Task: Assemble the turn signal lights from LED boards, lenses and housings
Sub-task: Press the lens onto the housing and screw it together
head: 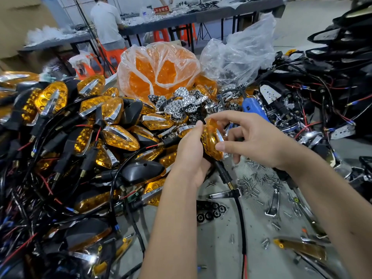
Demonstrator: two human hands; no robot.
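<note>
A grey worktable (pixel 221 248) fills the lower part of the view, and most of it is covered with parts. On the left lies the biggest thing, a heap of finished turn signal lights (pixel 84 127) with amber lenses, chrome strips, black housings and red and black wires mixed together. On the right there is a dark tangle of black housings and wire harnesses (pixel 322 101), with a white LED board (pixel 269 93) lying on top of it. Behind, in the middle, stands a clear plastic bag of amber lenses (pixel 159 71), and just beside it on the right a second, crumpled clear bag (pixel 239 55). In front of the bags is a small pile of chrome reflectors (pixel 183 101). A blue tool (pixel 254 108) lies near them; which kind of tool it is I cannot tell. Many small screws (pixel 253 184) are scattered on the table near the right forearm.

In the background a person in a white shirt (pixel 106 23) stands at another long table.

The turn signal light (pixel 213 141) which is being assembled is held above the table, between both hands, with its amber lens turned edge-on to the camera. The left hand (pixel 191 156) grips it from the left side and from below, fingers curled around the body. The right hand (pixel 251 137) pinches the lens with the thumb and the forefinger, and the other fingers are bent loosely behind it. Its black cable (pixel 239 208) hangs down from the light to the table.
</note>
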